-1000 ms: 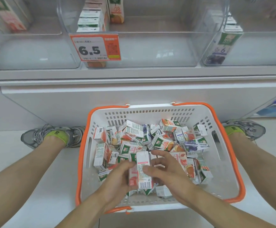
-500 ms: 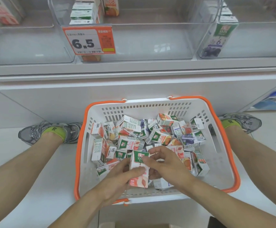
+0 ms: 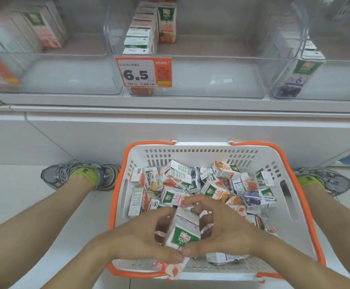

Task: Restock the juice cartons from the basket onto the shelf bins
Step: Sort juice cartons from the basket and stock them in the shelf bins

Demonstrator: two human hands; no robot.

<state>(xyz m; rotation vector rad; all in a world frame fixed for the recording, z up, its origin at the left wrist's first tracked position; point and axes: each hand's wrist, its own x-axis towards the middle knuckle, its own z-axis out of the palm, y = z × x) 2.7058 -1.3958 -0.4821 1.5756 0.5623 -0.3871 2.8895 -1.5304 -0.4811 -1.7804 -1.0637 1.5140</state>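
A white basket [image 3: 292,207] with orange rim and handles stands on the floor between my feet, holding several small juice cartons in a loose heap. Above its near edge both hands hold one white carton with a green label [image 3: 183,231], tilted with its top away from me. My left hand [image 3: 140,240] grips its left side and bottom, my right hand [image 3: 217,228] curls round its right side and top. Clear shelf bins sit above: the middle bin [image 3: 211,74] holds a row of orange-juice cartons [image 3: 142,32].
A price tag reading 6.5 [image 3: 143,73] hangs on the middle bin's front. The left bin [image 3: 51,74] holds a few peach cartons, the right bin [image 3: 336,80] grape cartons [image 3: 297,74]. My shoes [image 3: 80,174] flank the basket. A white cabinet front lies below the shelf.
Both hands have lifted the carton up from the heap and turned it from lying upright-facing to tilted, top away. The camera has tipped up and closer to the shelf.
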